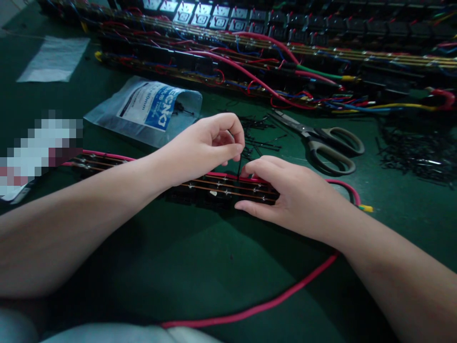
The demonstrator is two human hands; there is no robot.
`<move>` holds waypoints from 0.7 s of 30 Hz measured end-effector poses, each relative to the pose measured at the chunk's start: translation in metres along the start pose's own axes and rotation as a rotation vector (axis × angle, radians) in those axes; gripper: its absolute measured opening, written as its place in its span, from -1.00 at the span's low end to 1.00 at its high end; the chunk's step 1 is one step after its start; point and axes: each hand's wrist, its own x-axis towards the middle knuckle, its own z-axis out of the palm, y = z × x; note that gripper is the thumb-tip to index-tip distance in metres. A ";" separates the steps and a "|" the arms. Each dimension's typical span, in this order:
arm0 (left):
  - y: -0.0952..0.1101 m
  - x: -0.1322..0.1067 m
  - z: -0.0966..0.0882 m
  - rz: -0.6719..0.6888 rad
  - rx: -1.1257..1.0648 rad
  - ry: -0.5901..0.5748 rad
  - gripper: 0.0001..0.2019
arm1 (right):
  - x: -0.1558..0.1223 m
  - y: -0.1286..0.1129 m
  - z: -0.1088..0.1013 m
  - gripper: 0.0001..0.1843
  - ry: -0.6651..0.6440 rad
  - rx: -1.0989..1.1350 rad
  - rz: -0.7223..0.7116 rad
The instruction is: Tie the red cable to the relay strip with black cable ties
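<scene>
A long black power strip [200,193] lies across the green table, with copper-coloured bars and solder points showing along its exposed inside. My left hand [209,138] is closed above it, thumb and forefinger pinched on a thin black cable tie [239,167] that runs down to the strip's far edge. My right hand [296,193] grips the strip to the right, thumb on the near side and fingers over the far side. A red wire [253,179] runs along the far edge near the fingertips. The lower end of the tie is hidden behind the strip.
Loose black cable ties [257,126] lie beyond my hands, beside scissors [321,140] and a labelled plastic bag [143,109]. Another dark pile [421,150] is at right. Wired strips [214,57] fill the back. A thick red cable [278,299] curves across the front.
</scene>
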 end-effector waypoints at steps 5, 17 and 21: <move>-0.002 0.000 0.001 0.041 -0.003 -0.003 -0.95 | 0.000 -0.001 0.000 -0.66 0.006 -0.002 -0.002; -0.001 -0.002 0.001 0.090 0.140 -0.033 -0.94 | 0.001 0.000 0.002 -0.65 0.008 -0.010 -0.005; 0.001 -0.003 0.002 0.091 0.206 -0.041 -0.93 | 0.001 0.001 0.003 -0.63 0.010 -0.013 -0.015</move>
